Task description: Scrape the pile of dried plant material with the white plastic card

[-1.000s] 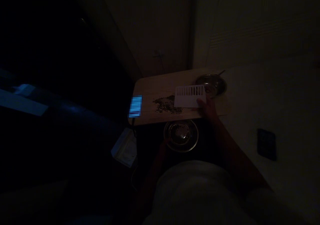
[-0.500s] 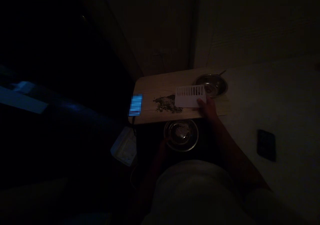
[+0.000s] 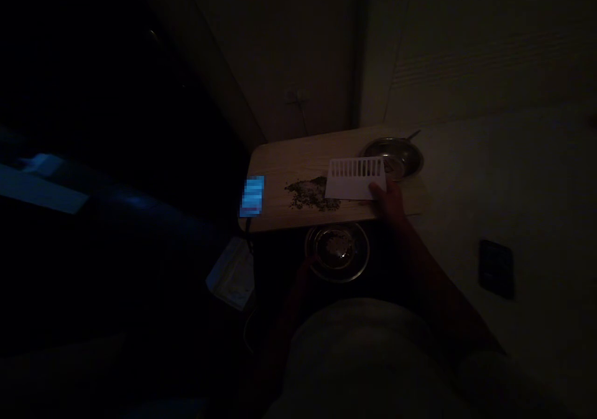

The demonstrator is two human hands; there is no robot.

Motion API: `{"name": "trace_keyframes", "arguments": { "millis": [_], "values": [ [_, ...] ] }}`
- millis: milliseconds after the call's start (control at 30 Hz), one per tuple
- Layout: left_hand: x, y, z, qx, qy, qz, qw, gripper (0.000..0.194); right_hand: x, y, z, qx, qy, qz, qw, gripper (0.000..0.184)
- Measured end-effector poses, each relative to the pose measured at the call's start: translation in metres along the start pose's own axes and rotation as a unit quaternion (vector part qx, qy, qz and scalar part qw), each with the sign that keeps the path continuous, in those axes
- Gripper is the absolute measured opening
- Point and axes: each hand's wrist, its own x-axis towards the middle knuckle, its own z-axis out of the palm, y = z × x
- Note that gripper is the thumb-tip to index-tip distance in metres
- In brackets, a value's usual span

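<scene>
A white slotted plastic panel [image 3: 347, 187], with a row of narrow openings along its far side, is gripped at its right end by my right hand [image 3: 390, 201]. My thumb lies on top of it; the fingers underneath are hidden. Its left edge meets a loose pile of small dark bits [image 3: 305, 194] on the wooden table [image 3: 298, 155]. In the dimness below the table edge, my left hand [image 3: 306, 265] holds the left rim of a round metal bowl [image 3: 360, 268]. Pale bits or reflections show inside that bowl.
A second metal bowl [image 3: 413, 158] with a utensil handle stands at the table's right end. A lit phone screen [image 3: 252, 195], blurred out, lies at the left end. A dark flat object [image 3: 496, 268] rests on the pale surface at right. A pale box-like thing [image 3: 233, 274] is lower left.
Almost nothing differs. The slotted panel and my right hand have shifted very slightly, and the whole view has moved a touch. The left hand stays at the bowl's rim.
</scene>
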Motion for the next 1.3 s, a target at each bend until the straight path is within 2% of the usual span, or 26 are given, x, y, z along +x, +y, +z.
{"name": "trace_keyframes", "arguments": {
  "millis": [67, 200, 467, 600, 733, 900, 1067, 1200, 1300],
  "values": [
    [0.0, 0.0, 0.003, -0.017, -0.008, -0.017, 1.0, 0.019, 0.0, 0.001, 0.0, -0.006, -0.004, 0.002, 1.0, 0.046],
    [-0.001, -0.002, 0.002, -0.038, -0.014, -0.033, 0.999, 0.026, -0.002, -0.003, 0.0, -0.003, -0.03, 0.015, 0.999, 0.048],
    [0.005, -0.006, 0.0, -0.04, 0.0, -0.054, 0.998, 0.028, -0.005, -0.012, 0.002, -0.026, -0.007, 0.008, 1.0, 0.044],
    [0.005, -0.007, -0.003, -0.032, 0.003, -0.022, 0.999, 0.02, -0.005, -0.011, 0.003, -0.029, 0.008, 0.003, 1.0, 0.048],
    [0.003, -0.007, -0.009, 0.014, 0.015, 0.038, 0.999, 0.032, -0.005, -0.009, 0.003, -0.024, 0.018, 0.001, 1.0, 0.05],
    [0.0, -0.006, -0.005, 0.019, 0.026, 0.026, 0.999, 0.028, -0.003, -0.005, 0.001, -0.031, -0.003, -0.007, 1.0, 0.054],
    [-0.003, -0.003, -0.004, 0.009, -0.008, 0.02, 1.0, 0.031, -0.004, -0.005, 0.0, -0.018, -0.026, 0.009, 0.999, 0.053],
    [-0.006, 0.001, -0.001, 0.005, 0.025, 0.014, 1.0, 0.024, -0.004, -0.006, -0.001, -0.041, -0.02, 0.003, 0.999, 0.051],
    [-0.01, 0.007, 0.007, 0.0, 0.021, -0.009, 1.0, 0.022, -0.005, -0.007, 0.0, -0.044, -0.02, 0.005, 0.999, 0.049]
  ]
}}
